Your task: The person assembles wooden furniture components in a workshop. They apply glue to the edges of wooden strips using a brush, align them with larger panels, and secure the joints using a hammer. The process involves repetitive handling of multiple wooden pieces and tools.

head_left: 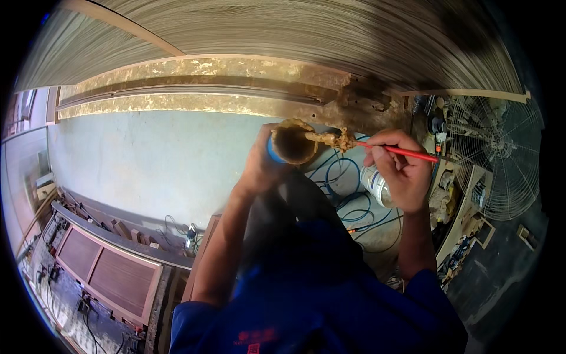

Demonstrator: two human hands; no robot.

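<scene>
My left hand [257,159] is wrapped round a blue cup-shaped container [275,152], its rim crusted with a tan, glue-like paste. My right hand [402,168] grips a thin red stick [407,152], perhaps a brush handle. The stick's far end is thickly caked with lumpy tan paste [341,140], so its tip cannot be made out. That coated end reaches left to the container's opening. Inside, the container looks dark, and how full it is cannot be told. Below my right hand a whitish tub or jar [376,184] lies near the floor.
Wood-grain panels [306,35] rest on a stained workbench [206,97] ahead. Blue hose [348,194] coils on the floor under my right arm. A large wire fan guard [498,147] stands at right, beside tools and scraps. At lower left, a framed wooden panel [112,268] lies on another bench.
</scene>
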